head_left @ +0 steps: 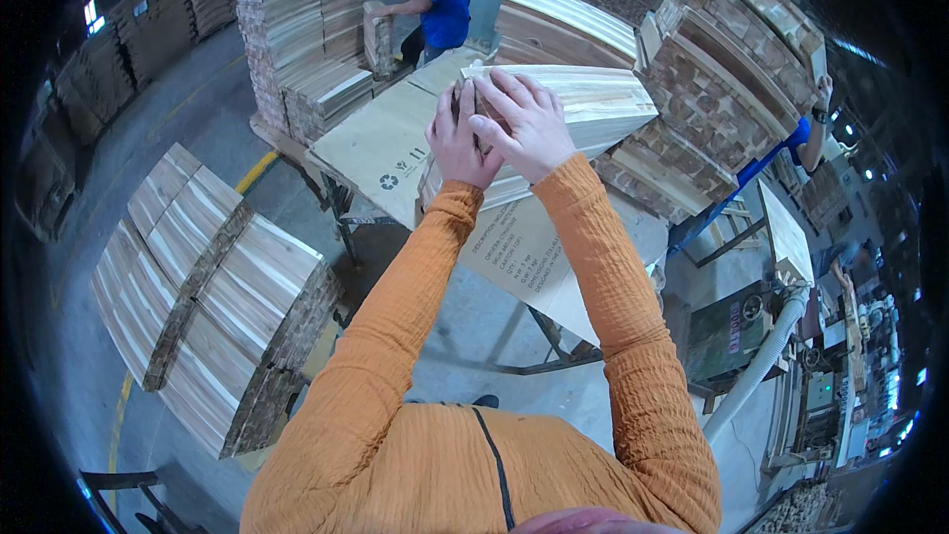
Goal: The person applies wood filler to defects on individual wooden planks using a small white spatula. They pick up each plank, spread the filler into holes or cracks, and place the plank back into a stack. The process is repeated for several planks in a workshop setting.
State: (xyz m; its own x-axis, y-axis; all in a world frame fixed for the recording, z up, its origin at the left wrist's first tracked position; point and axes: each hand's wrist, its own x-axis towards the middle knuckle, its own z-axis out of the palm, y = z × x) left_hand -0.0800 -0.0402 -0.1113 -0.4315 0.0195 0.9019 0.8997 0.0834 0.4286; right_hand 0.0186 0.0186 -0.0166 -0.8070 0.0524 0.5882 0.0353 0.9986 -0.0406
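Note:
Both my hands are together at the left end of a stack of pale wooden boards (583, 91) that lies on a cardboard-covered table (371, 143). My left hand (463, 136) is closed, its fingers bent over the board ends. Beside it and partly over its fingers, my right hand (524, 127) curls round the same end, its thumb reaching toward the left hand. Wood shows between the hands, but the fingertips and exact contact are partly hidden.
Strapped boards (213, 302) stand at the left. Tall board stacks (282, 40) rise at the far left, more (712, 79) at the right. A co-worker in a blue shirt (443, 0) handles wood beyond the table; another's arm (813, 133) shows at right, near a green machine (730, 331).

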